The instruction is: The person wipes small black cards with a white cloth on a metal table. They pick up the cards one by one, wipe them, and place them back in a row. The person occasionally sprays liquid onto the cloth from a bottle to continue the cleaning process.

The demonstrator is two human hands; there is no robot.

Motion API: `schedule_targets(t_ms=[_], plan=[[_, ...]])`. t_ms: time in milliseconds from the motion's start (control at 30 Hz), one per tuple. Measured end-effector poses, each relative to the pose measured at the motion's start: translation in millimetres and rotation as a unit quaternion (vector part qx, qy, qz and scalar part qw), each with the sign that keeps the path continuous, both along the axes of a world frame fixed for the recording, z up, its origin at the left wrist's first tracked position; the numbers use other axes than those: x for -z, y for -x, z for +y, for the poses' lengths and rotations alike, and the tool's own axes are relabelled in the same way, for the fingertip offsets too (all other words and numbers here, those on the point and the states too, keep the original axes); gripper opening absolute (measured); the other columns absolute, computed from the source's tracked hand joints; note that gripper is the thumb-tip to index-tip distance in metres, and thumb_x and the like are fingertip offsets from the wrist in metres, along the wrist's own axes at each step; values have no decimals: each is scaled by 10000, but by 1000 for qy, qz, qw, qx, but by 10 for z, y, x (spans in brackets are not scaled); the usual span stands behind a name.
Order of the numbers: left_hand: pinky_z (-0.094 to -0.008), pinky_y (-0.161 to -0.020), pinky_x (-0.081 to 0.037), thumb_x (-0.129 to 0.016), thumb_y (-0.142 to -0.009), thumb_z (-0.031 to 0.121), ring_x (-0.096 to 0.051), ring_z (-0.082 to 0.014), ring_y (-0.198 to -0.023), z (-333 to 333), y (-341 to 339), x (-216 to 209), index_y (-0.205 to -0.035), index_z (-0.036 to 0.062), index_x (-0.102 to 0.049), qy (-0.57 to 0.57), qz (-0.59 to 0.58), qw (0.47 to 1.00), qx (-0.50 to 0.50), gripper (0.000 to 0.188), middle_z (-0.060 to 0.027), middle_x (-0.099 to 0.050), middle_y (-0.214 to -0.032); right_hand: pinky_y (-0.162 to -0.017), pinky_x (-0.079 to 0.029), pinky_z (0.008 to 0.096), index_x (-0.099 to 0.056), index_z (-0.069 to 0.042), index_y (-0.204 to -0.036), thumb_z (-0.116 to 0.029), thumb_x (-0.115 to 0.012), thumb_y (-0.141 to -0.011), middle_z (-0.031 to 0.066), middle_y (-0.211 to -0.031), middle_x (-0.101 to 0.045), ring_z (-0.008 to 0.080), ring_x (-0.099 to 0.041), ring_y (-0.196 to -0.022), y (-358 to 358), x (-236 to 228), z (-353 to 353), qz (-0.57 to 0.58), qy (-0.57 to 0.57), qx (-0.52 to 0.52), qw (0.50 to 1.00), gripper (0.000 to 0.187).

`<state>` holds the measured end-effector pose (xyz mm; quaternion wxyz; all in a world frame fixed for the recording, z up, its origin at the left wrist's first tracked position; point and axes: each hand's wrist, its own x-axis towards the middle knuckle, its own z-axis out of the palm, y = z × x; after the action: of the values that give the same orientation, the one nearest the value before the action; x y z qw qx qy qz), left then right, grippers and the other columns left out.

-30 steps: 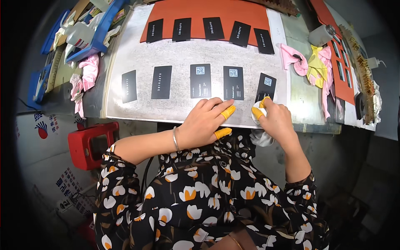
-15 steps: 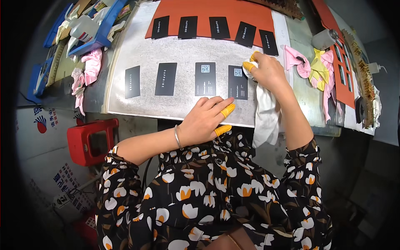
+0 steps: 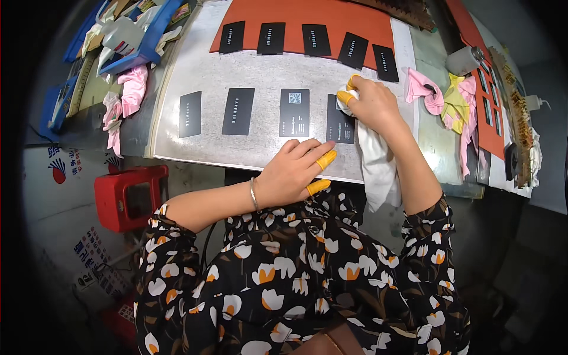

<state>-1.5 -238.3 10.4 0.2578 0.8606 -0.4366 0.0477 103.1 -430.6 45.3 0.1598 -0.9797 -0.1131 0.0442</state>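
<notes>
My right hand (image 3: pixel 371 106) grips a white cloth (image 3: pixel 378 165) that hangs down past the table's front edge. With yellow finger cots on two digits, it presses the cloth over the upper part of a black card (image 3: pixel 341 124). My left hand (image 3: pixel 294 170) lies at the front edge, fingers stretched out, a fingertip by that card's lower edge; yellow cots cover its thumb and one finger. Left of this card lie a black card with a square code (image 3: pixel 294 121) and two plain-faced black cards, one (image 3: pixel 238 112) nearer and one (image 3: pixel 190 115) farther left.
Several black cards (image 3: pixel 316 40) line the edge of an orange sheet (image 3: pixel 331 15) at the back. Pink and yellow cloths (image 3: pixel 455 106) and a metal-topped bottle (image 3: pixel 465 60) lie right. A blue tray (image 3: pixel 142 47) stands left, a red stool (image 3: pixel 130 198) below.
My right hand has shifted slightly left with the white cloth, which now covers the code on the rightmost near card. My left hand stays in about the same place.
</notes>
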Motion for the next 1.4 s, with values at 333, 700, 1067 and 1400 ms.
schedule_targets(t_ms=[333,700,1067,1400], plan=[[-366,-820,-355,-631,-720,278,-460,-232,-1052,-5,2,0,-1130,-2,-508,-27,-23,999,-9,511,-100,-454,-1273,-702,-474,436,-615,-8,-910,-344,-598,-755,208,-804,-633,355,-614,-793,-55,128,183,14,12,38,999,370],[-368,-841,-374,-637,-746,267,-473,-255,-1072,188,76,46,-1068,-13,-534,36,-12,999,17,439,-114,-476,-1243,-565,-474,460,-559,10,-797,-294,-596,-763,210,-628,-602,372,-610,-620,700,107,247,-10,-14,15,1000,308],[-368,-848,-379,-649,-709,214,-486,-263,-1040,677,101,-36,-1120,19,-524,6,-38,996,-83,472,-98,-502,-1216,-577,-457,456,-549,-1,-817,-264,-591,-760,197,-601,-583,364,-595,-602,805,-103,238,20,-17,-70,997,273],[-368,-841,-362,-633,-733,216,-478,-259,-1035,674,106,6,-1099,18,-527,3,-46,996,-82,429,-102,-489,-1231,-668,-468,439,-580,-15,-883,-307,-573,-772,199,-762,-627,359,-610,-749,387,-93,461,25,-11,-57,998,312]])
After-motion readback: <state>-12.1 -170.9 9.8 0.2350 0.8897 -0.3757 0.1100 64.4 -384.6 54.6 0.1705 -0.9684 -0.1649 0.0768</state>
